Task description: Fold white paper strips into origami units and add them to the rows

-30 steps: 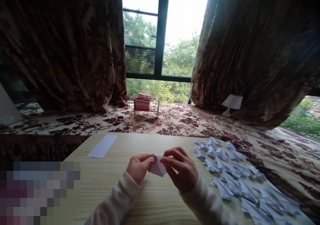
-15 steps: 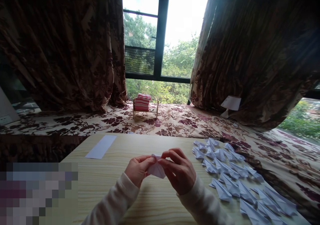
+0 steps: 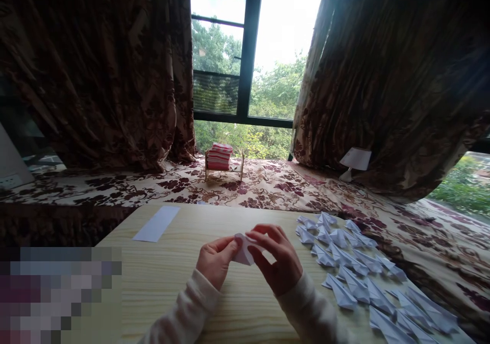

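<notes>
Both my hands meet over the middle of a light wooden table (image 3: 168, 288). Between them is a small folded white paper piece (image 3: 244, 251). My left hand (image 3: 215, 261) pinches its left side with thumb and fingers closed. My right hand (image 3: 276, 257) grips its right side, fingers curled over the top edge. The paper is held just above the tabletop. Cream sleeves cover both forearms.
Several folded white paper pieces (image 3: 356, 272) lie in rows on the table's right side. A flat white paper strip (image 3: 156, 223) rests at the far left. Behind are a floral-covered ledge, a tiny toy bed (image 3: 224, 161), a small white lamp (image 3: 354, 161), curtains and a window.
The paper piece has been turned and drawn in tighter between the fingers; it looks smaller and sits higher. Both hands stay in the same spot.
</notes>
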`<state>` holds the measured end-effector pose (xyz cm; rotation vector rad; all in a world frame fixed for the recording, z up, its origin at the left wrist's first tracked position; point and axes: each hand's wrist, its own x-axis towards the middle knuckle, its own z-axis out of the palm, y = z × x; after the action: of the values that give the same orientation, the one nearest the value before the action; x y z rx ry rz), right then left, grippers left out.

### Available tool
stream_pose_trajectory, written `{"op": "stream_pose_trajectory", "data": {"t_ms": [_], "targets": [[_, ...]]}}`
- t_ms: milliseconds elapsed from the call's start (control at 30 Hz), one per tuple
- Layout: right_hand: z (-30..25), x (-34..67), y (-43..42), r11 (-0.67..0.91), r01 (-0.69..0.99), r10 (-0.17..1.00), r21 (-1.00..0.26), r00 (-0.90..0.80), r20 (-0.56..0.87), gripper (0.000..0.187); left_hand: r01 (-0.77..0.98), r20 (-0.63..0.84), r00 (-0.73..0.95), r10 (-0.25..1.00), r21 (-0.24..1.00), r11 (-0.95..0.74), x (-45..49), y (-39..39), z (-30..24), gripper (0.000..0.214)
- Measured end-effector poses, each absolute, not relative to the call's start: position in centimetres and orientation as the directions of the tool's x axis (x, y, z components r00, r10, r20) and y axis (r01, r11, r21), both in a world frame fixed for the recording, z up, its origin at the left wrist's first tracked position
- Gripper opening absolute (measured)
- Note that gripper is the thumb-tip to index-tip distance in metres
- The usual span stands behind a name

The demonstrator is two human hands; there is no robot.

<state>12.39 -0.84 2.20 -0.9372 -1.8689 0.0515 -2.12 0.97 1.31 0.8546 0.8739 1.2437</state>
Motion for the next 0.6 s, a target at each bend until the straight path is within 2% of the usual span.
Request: {"op": "stream_pose_trajectory", "data": {"t_ms": [100,200,333,500,600], "targets": [[1.4,12.7,-0.2,0.572,0.426,0.781,-0.701,-0.022,0.624,0.030,-0.399,-0.094,0.127,0.987,0.907,0.137,-2.1,1.0,1.0,0.028],[1.2,13.1,0.1,0.495,0.292,0.856,-0.819,0.002,0.518,0.010,-0.288,-0.087,0.206,0.975,0.946,0.146,-2.1,0.9,1.0,0.029],[1.8,13.5,-0.1,0.540,0.328,0.829,-0.775,-0.050,0.557,0.004,-0.158,-0.106,0.315,0.943,0.974,0.163,-2.2,0.6,1.5,0.029],[2.5,13.9,-0.5,0.602,0.385,0.793,-0.699,-0.186,0.580,0.017,-0.202,-0.135,0.328,0.935,0.957,0.209,-2.3,0.6,2.2,0.040],[2.6,14.2,-0.6,0.671,0.404,0.733,-0.621,-0.237,0.637,0.022,-0.211,-0.175,0.313,0.934,0.946,0.248,-2.5,0.6,2.2,0.038]]}}
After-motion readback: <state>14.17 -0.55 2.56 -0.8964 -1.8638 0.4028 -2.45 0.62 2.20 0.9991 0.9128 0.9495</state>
